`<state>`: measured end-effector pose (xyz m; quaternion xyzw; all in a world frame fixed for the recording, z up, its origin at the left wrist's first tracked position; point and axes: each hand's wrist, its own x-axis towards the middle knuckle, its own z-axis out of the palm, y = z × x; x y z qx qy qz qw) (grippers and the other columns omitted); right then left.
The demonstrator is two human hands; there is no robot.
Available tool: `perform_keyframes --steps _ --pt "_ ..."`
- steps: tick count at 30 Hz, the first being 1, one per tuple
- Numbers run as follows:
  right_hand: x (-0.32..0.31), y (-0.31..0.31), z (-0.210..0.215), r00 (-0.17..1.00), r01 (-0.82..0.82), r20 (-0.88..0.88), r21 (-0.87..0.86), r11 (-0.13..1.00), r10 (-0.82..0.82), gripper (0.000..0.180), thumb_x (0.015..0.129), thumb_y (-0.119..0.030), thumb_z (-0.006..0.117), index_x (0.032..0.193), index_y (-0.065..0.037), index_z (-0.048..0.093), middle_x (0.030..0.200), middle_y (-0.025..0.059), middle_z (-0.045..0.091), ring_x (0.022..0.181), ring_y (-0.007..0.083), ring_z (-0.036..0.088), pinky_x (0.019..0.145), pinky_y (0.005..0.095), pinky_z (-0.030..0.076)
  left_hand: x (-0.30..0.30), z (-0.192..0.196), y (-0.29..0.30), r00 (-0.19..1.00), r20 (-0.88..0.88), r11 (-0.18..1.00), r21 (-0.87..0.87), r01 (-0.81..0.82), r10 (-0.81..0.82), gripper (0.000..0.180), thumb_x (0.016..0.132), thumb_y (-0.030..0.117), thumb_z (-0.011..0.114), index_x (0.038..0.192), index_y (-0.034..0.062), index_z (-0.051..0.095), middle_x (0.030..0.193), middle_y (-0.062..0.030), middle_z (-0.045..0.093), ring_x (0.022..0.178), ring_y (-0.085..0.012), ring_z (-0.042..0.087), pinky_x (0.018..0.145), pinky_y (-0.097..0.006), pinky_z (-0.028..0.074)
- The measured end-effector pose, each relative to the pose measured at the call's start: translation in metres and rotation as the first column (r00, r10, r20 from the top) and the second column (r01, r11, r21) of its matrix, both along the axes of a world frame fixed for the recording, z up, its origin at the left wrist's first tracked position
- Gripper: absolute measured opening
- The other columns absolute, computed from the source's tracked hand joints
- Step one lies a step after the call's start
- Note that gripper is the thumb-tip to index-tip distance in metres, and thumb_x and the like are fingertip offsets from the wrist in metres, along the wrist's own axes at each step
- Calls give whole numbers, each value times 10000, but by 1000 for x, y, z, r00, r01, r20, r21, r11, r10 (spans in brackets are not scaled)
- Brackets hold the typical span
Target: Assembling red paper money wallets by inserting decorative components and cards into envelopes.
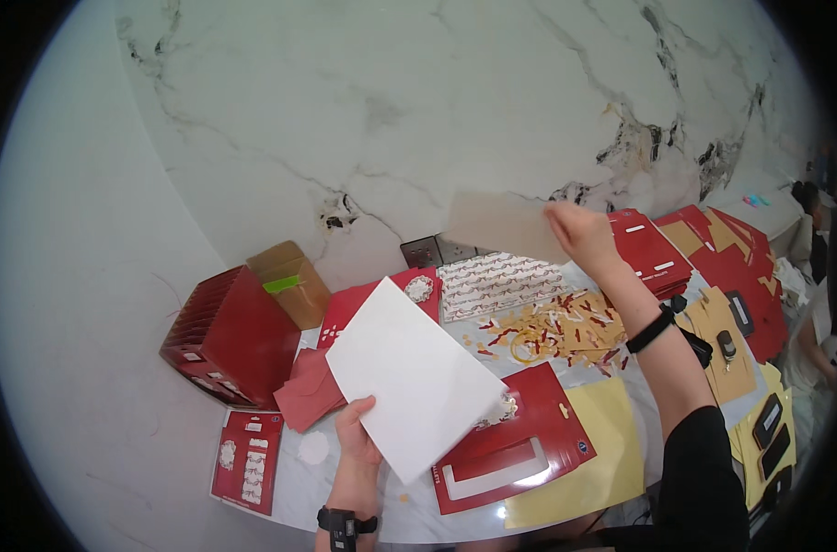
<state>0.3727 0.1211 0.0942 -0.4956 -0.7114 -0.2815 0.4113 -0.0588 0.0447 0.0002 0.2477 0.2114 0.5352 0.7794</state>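
My left hand (357,432) grips the lower left edge of a stiff white sheet (416,375), thumb on top, tilted above the table. Raised toward the wall, my right hand (584,239) is closed on the corner of a thin see-through sheet (496,223), slightly blurred. Partly under the white sheet lies a red printed cardboard package (556,428) with a long cut-out window. It overlaps a yellow sheet (616,442). Several red envelopes (308,391) lie left of the white sheet.
A red box (262,336) and a brown cardboard box (303,290) stand at the left. Small red, white and tan paper scraps (565,327) cover the far middle. Stacked red packages (644,262), a key (727,348) and phones (775,451) lie rightward. A marble wall (391,120) rises behind.
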Motion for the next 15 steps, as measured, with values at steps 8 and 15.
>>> perform_keyframes --steps 8,15 --pt "-65 -110 24 499 -434 -833 -1 901 239 99 957 -62 601 932 28 633 709 -45 591 680 -17 506 568 177 397 -1 -6 -7 992 -15 992 -16 125 -126 500 979 195 541 1398 -46 413 1338 -188 563 1193 -322 595 996 -451 506" --pt "-60 -124 16 439 -584 -884 -145 799 161 81 942 -51 607 911 24 606 720 -53 597 643 -21 495 567 164 385 -5 -14 -1 998 29 997 52 54 -56 555 960 234 520 1430 -28 383 1396 -205 519 1247 -371 542 1074 -502 426"
